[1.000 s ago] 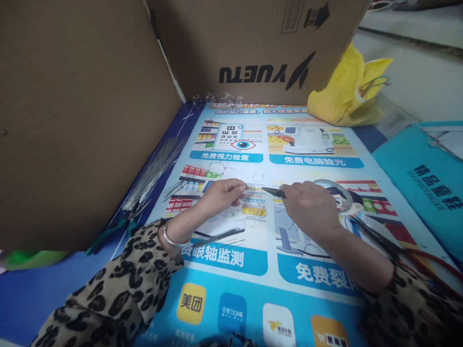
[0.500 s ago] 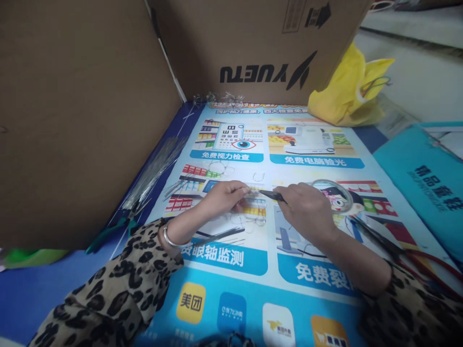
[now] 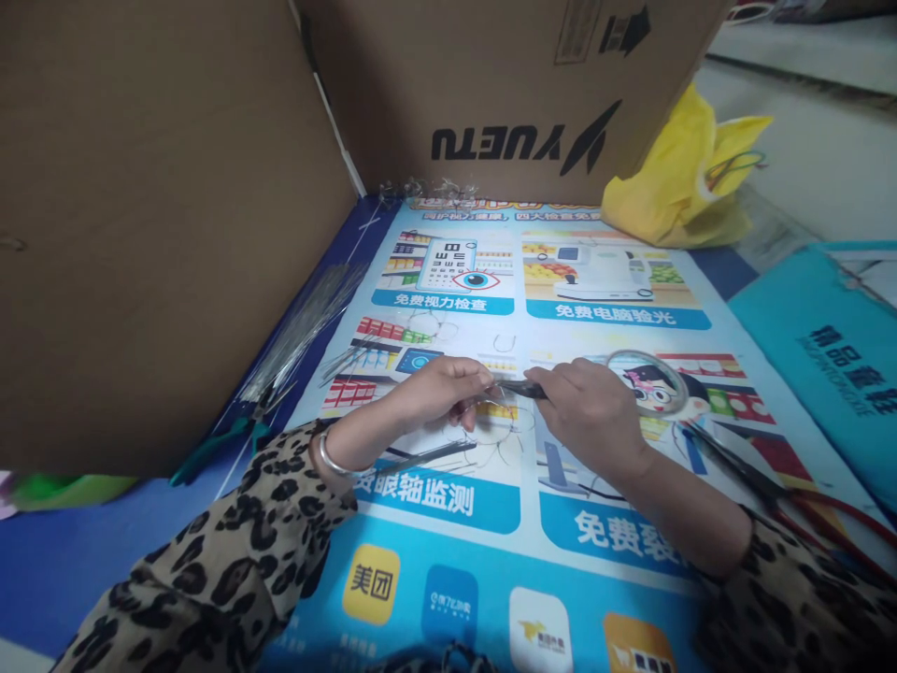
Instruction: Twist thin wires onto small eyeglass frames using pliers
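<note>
Thin wire (image 3: pixel 505 432), bent into loops, hangs below the fingers of my left hand (image 3: pixel 448 388), which pinches it near the middle of the printed sheet (image 3: pixel 529 467). My right hand (image 3: pixel 595 407) is closed around a dark pointed tool, perhaps pliers (image 3: pixel 522 386), whose tip meets the wire at my left fingertips. The tool's handles are hidden in my palm. More bent wire pieces (image 3: pixel 503 343) lie on the sheet just beyond my hands.
A bundle of straight wires (image 3: pixel 301 327) and green-handled cutters (image 3: pixel 245 430) lie at left. Red-handled scissors (image 3: pixel 763 481) and a roll of clear tape (image 3: pixel 648 383) are at right. Cardboard (image 3: pixel 519 84), a yellow bag (image 3: pixel 673 187) and a turquoise bag (image 3: pixel 813 327) stand around.
The tool's tip has come closer to my left fingertips and its jaws look turned. The wire loops below my left hand have shifted slightly. The whole view has moved a little.
</note>
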`<state>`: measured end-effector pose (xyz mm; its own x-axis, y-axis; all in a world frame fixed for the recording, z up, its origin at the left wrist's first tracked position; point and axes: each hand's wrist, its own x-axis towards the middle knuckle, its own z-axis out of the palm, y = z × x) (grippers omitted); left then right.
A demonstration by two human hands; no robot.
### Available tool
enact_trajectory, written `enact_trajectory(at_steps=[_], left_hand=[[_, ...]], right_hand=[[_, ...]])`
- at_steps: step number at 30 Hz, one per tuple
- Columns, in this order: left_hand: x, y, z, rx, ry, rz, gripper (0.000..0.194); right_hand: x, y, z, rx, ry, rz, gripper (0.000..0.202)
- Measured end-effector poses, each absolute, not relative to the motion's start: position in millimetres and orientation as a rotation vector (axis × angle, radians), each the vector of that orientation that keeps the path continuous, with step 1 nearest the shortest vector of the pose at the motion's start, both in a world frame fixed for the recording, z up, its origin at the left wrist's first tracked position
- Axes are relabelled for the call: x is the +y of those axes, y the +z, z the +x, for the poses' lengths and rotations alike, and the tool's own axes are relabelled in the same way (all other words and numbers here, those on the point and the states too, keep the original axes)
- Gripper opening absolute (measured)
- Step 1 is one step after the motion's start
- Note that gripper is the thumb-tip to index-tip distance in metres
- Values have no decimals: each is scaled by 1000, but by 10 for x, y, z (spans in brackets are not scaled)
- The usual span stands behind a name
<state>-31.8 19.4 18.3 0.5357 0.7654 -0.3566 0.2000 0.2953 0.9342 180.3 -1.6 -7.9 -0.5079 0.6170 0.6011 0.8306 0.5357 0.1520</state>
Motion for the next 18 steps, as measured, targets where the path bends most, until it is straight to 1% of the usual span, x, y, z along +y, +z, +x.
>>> enact_trajectory(at_steps=[8, 18], left_hand=[[194, 147, -333, 928, 481, 1220, 30], [200, 102, -352, 920, 445, 1257, 33]], right_hand=[[-27, -65, 1783, -2314, -633, -1103, 15], [-31, -78, 1784, -2352, -525, -1080, 16]])
